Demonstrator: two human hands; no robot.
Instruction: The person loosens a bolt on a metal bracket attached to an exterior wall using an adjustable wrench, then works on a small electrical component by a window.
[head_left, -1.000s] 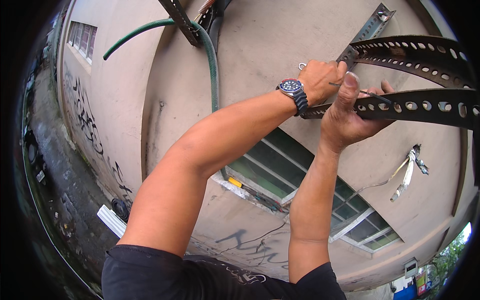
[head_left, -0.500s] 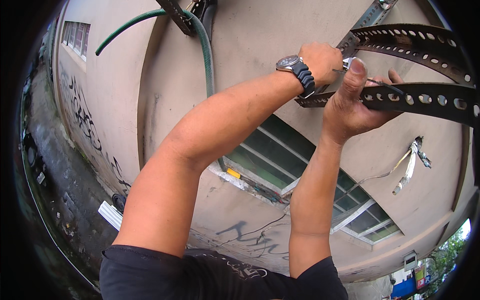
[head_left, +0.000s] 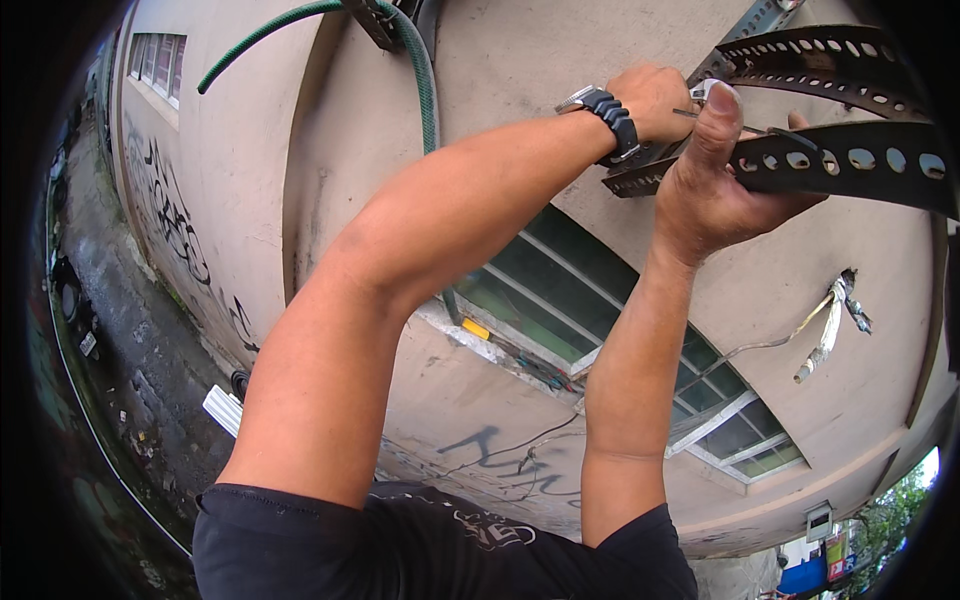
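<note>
My left hand [head_left: 652,103], with a black-strapped watch [head_left: 612,122] on its wrist, is closed near the upper right part of the wall. What it holds is hidden behind its back; a bit of shiny silver metal [head_left: 704,92] shows just beyond it. My right hand [head_left: 712,180] cups the lower slotted angle bar [head_left: 880,165] from below, its thumb raised on the near side and a fingertip showing above the bar. A thin dark rod [head_left: 775,134] passes behind that thumb, along the bar's upper edge. Whether my right fingers also grip the rod cannot be made out.
Another curved slotted bar [head_left: 820,45] runs above, beside a grey slotted strut [head_left: 755,25]. A green hose [head_left: 421,95] hangs at upper left. Below are a louvred window [head_left: 545,290], a ledge with a yellow-handled tool [head_left: 476,328], and taped wires [head_left: 828,335] sticking from the wall.
The whole view has shifted slightly, with the wall and hose sliding right and the bars sitting higher. Both hands keep nearly the same grip beside the bar.
</note>
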